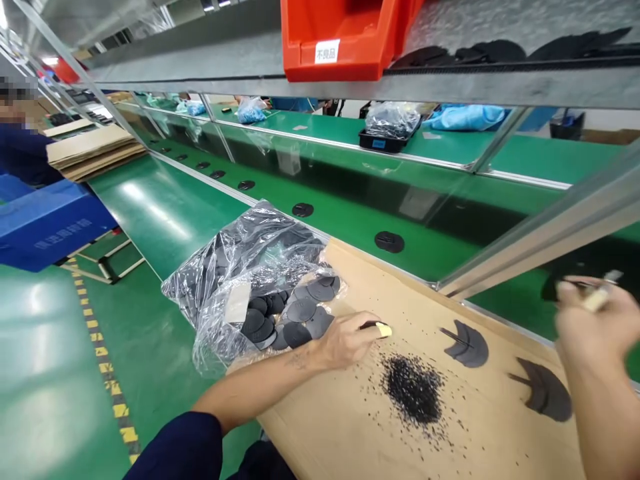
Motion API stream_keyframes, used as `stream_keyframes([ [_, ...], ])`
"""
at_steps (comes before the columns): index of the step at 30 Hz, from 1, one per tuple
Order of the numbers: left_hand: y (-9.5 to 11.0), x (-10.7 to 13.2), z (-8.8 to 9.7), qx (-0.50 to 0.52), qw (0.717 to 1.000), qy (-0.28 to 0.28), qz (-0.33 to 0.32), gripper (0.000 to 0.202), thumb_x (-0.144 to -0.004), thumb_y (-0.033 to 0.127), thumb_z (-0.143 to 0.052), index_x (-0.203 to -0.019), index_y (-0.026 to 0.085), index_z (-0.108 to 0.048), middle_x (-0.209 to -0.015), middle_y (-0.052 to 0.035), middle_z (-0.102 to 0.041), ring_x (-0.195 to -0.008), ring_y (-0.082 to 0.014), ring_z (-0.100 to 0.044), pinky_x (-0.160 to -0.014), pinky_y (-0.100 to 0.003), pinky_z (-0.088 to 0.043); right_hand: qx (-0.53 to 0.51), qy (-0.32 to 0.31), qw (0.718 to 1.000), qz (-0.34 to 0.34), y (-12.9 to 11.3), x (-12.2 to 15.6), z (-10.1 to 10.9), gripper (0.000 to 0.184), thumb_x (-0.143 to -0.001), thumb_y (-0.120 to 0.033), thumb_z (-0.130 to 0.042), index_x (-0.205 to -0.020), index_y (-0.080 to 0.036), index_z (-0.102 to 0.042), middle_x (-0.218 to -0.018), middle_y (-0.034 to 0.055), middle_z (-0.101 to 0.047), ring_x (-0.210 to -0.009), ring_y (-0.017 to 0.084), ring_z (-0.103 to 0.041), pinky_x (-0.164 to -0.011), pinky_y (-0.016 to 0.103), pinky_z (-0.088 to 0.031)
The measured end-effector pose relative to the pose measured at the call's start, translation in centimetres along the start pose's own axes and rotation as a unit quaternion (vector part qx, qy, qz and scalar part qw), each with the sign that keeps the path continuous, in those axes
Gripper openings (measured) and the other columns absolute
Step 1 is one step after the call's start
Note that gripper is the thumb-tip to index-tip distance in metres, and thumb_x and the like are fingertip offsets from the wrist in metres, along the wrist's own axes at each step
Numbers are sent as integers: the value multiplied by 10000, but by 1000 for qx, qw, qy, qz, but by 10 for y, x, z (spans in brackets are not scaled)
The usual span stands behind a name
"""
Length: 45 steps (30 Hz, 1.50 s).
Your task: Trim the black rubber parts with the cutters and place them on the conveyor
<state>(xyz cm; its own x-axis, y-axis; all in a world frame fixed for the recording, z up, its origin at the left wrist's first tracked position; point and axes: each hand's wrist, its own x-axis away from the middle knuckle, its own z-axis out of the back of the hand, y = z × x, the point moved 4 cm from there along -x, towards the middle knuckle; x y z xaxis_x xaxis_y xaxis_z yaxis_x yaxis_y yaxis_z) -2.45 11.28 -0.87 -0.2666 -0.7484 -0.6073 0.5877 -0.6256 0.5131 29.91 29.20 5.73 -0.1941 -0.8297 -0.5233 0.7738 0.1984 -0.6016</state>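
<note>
1. My left hand (pixel 353 339) has its fingers closed around a small black piece (pixel 369 325), held over the middle of the brown cardboard sheet (pixel 320 420). A pale-yellow patch (pixel 384 329) shows at the fingertips; I cannot tell whether it covers a finger or belongs to the piece.
2. My right hand (pixel 597 320), blurred at the right edge, is curled around a small silvery piece (pixel 613 276). More pale yellow shows there, and a dark round shape is just beside it, partly hidden.
3. Between my forearms, a loose heap of fine black crumbs (pixel 413 390) lies on the cardboard. Right of it lie two black layered pieces with scalloped edges and thin stems (pixel 469 343), apart from each other.
4. Left of my left hand, a crinkled clear plastic bag (pixel 225 267) lies open toward me, with flat dark-grey and black discs (pixel 303 310) at its mouth.
5. Beyond, black round pieces (pixel 389 241) sit spaced along a green strip (pixel 345 223).
6. Farther left are the green tabletop (pixel 170 207), a stack of brown boards (pixel 93 148) and a blue crate (pixel 55 220).
7. Overhead, a red plastic bin (pixel 335 60) stands on a grey metal shelf (pixel 225 60).
</note>
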Motion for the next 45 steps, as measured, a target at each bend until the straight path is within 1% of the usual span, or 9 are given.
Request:
stream_keyframes([
  [4, 2, -2, 5, 21, 998, 13, 61, 351, -1026, 289, -403, -1208, 172, -680, -1104, -137, -657, -955, -210, -672, -827, -313, -590, -190, 38, 972, -130, -17, 65, 59, 541, -755, -626, -762, -1051, -174, -743, -1047, 183, -705, -865, 296, -675, -654, 436, -482],
  [7, 13, -7, 7, 60, 996, 14, 62, 467, -1028, 477, -412, -1242, 145, -660, -1120, -155, -642, -992, -231, -661, -858, -326, -578, -165, -197, 964, -70, -55, 122, 67, 459, -706, -701, -748, -840, -262, -751, -924, 129, -724, -840, 313, -699, -666, 410, -553],
  [9, 27, -10, 4, 95, 995, -24, 17, 541, -980, 583, -476, -1209, 138, -680, -1098, -155, -649, -968, -229, -663, -846, -316, -572, -180, -352, 917, -45, -80, 157, 62, 446, -749, -696, -701, -854, -264, -738, -850, 104, -726, -790, 304, -704, -679, 385, -596],
  [12, 51, -13, -4, 139, 982, -112, -55, 455, -922, 570, -602, -1044, 155, -740, -953, -108, -673, -844, -187, -660, -779, -267, -551, -238, -455, 857, -51, -102, 189, 55, 418, -797, -646, -677, -897, -243, -724, -862, 82, -731, -768, 279, -704, -694, 353, -615],
  [15, 62, -15, -10, 181, 971, -151, -35, 371, -939, 487, -625, -824, 150, -732, -807, -67, -642, -725, -144, -613, -700, -234, -507, -271, -407, 868, -85, -98, 200, 54, 442, -811, -637, -666, -971, -229, -723, -902, 86, -732, -828, 273, -712, -716, 326, -611],
  [19, 57, -18, -11, 240, 964, -68, 88, 542, -917, 580, -604, -601, 139, -598, -660, -26, -528, -617, -120, -504, -586, -242, -430, -264, -278, 913, -136, -86, 209, 56, 478, -757, -611, -734, -1008, -205, -722, -932, 95, -737, -869, 270, -709, -708, 296, -596],
  [26, 57, -9, -27, 309, 939, -52, 143, 573, -890, 623, -611, -608, 124, -631, -700, -61, -597, -654, -139, -558, -614, -261, -474, -237, -155, 936, -210, -93, 235, 48, 466, -763, -604, -725, -961, -182, -714, -850, 76, -732, -710, 222, -656, -654, 293, -575],
  [33, 54, -6, -22, 321, 934, -58, 144, 595, -865, 676, -604, -844, 100, -753, -803, -105, -683, -734, -167, -628, -704, -285, -526, -229, -225, 933, -164, -84, 235, 43, 440, -773, -615, -708, -886, -190, -711, -822, 56, -729, -733, 229, -683, -681, 277, -581],
  [45, 54, -4, -20, 383, 899, -127, 171, 518, -915, 576, -616, -735, 106, -740, -738, -86, -675, -685, -144, -623, -662, -254, -492, -231, -290, 918, -141, -78, 251, 44, 375, -802, -570, -695, -891, -207, -723, -796, 46, -737, -706, 220, -701, -652, 241, -586],
])
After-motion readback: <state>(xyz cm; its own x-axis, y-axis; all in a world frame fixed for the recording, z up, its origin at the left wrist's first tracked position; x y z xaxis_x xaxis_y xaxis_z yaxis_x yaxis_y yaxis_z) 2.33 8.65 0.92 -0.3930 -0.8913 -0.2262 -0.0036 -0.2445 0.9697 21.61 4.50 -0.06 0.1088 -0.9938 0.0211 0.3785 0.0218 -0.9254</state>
